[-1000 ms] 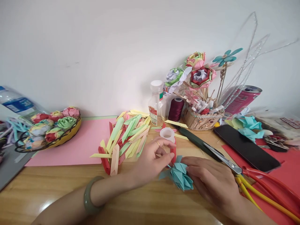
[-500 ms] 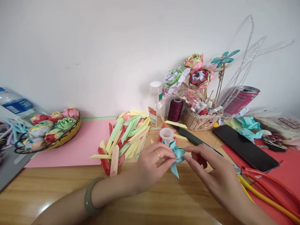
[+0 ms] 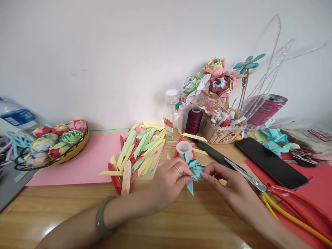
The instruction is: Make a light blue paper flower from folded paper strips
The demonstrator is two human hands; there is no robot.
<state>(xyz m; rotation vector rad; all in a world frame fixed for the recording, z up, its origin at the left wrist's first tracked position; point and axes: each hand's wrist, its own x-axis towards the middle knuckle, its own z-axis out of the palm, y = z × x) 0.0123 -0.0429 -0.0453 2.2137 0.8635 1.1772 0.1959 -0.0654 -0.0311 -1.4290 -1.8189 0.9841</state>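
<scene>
A blue folded-paper piece (image 3: 195, 168) with several pointed flaps is held above the wooden table, between my two hands. My left hand (image 3: 169, 180), with a gold ring and a green bangle on the wrist, pinches its left side between thumb and fingers. On the right edge of the same paper, my right hand (image 3: 225, 181) is closed, thumb against forefinger. Just behind the paper stands a small translucent cup (image 3: 184, 148). Folded paper strips (image 3: 140, 148) in green, yellow, red and peach lie in a heap left of my hands.
Red-handled scissors (image 3: 259, 185) and a black phone (image 3: 272, 164) lie to the right. Behind are a clear bottle (image 3: 172, 116), a maroon thread spool (image 3: 194, 121) and a basket (image 3: 221, 133) of paper flowers. A yellow basket (image 3: 75, 150) of paper flowers sits at left on pink paper (image 3: 103, 152).
My right hand has moved slightly left and closed its thumb and forefinger on the blue paper's right edge. The paper has shifted a little left, and the scissors' blades now show more.
</scene>
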